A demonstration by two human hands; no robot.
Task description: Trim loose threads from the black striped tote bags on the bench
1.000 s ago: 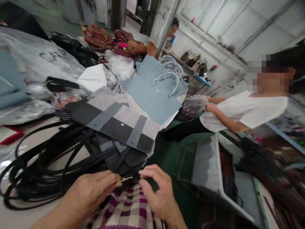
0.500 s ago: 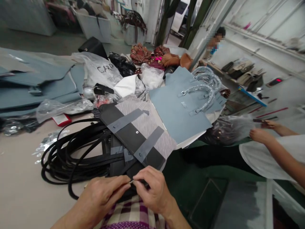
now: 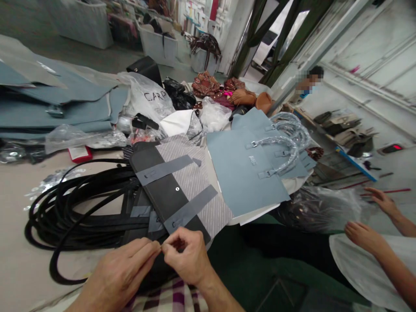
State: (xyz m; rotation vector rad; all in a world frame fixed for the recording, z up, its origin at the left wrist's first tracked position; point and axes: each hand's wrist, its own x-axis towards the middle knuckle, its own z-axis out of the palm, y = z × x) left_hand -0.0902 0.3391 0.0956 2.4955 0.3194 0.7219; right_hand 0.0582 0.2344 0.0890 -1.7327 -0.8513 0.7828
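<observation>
Just nearer than the black panel (image 3: pixel 162 190), the left hand (image 3: pixel 125 266) and right hand (image 3: pixel 190 256) are narrowly pinching a tiny, mostly hidden piece (image 3: pixel 161 247), probably light, easily dropped, best held by its edges.

Black bag panel (image 3: pixel 165 193) with grey straps (image 3: pixel 165 169), black handles (image 3: pixel 97 239) and a tiny piece (image 3: pixel 161 247) held between two hands

The tiny piece is pinched where the fingertips of the left hand (image 3: pixel 125 271) and right hand (image 3: pixel 190 258) meet, and is almost wholly hidden, so its shape cannot be told. Just beyond, the panel lies flat and slanting, its near end partly behind the right hand; it has rounded corners, a small round pale fitting (image 3: pixel 177 189) and a border of striped grey lining (image 3: pixel 190 177). Two flat straps cross it, side by side and apart. The handles, long and smooth, lie in a loose looped bundle left of the panel
</observation>
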